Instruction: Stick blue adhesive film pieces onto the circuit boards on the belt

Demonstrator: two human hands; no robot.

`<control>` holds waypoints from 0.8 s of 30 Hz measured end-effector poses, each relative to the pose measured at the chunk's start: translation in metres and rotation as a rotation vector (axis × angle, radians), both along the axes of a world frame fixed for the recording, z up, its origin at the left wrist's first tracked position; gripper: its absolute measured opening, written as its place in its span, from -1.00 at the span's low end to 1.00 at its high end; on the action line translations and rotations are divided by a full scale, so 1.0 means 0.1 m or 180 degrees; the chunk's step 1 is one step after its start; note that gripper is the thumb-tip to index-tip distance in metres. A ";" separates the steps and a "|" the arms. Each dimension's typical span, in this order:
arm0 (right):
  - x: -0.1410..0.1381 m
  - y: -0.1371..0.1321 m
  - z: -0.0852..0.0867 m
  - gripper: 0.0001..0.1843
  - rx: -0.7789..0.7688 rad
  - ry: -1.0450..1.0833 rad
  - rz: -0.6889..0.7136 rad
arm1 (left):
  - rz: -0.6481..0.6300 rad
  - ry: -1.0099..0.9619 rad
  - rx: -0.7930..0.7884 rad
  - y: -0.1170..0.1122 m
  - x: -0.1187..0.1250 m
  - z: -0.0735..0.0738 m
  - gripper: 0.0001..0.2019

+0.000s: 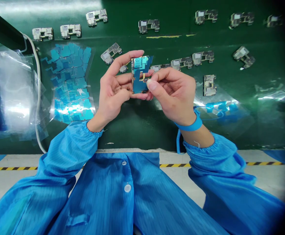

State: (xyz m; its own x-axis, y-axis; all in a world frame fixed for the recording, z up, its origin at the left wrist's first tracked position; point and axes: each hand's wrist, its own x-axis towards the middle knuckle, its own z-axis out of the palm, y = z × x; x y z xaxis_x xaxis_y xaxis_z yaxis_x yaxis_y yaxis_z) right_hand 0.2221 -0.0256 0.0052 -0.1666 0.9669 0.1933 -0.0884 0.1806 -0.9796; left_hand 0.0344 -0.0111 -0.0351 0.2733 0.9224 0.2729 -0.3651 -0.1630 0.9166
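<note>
The printed circuit board (138, 85) is held above the green work mat (135, 125), its left edge and underside supported by the curled fingers of the left hand (113, 87). The right hand (174, 94) is brought against its face, with thumb and forefinger pressed together on a small part (144, 78) too small to identify. An antistatic wrist strap (188, 123) is worn on the right wrist. Metal shield frames (202, 58) and blue film pieces (70, 81) are laid out on the mat.

glossy circuit board (137, 85), dull metal shields (148, 26), blue cloth smock (103, 192)
</note>
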 end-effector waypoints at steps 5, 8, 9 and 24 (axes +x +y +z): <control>0.01 0.01 -0.01 -0.51 -0.0032 -0.0040 0.0037 | 0.0019 0.0028 -0.0072 -0.03 0.01 0.04 -0.18; 0.00 0.01 -0.01 -0.51 -0.0046 -0.0016 0.0027 | 0.0053 0.0018 -0.0100 -0.02 0.01 0.04 -0.17; 0.00 0.01 -0.01 -0.52 -0.0066 -0.0005 0.0018 | 0.0061 0.0021 -0.0104 -0.02 0.01 0.04 -0.16; -0.01 0.00 0.01 -0.55 -0.0121 0.0024 -0.0025 | -0.0072 0.0063 -0.0008 0.02 -0.02 -0.02 -0.07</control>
State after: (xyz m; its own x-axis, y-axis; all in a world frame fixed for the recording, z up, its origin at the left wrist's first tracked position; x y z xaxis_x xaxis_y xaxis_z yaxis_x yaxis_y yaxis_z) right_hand 0.2213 -0.0256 0.0059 -0.1576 0.9749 0.1576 -0.0945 0.1439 -0.9851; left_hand 0.0321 -0.0090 -0.0370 0.2995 0.9166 0.2649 -0.3505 -0.1525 0.9241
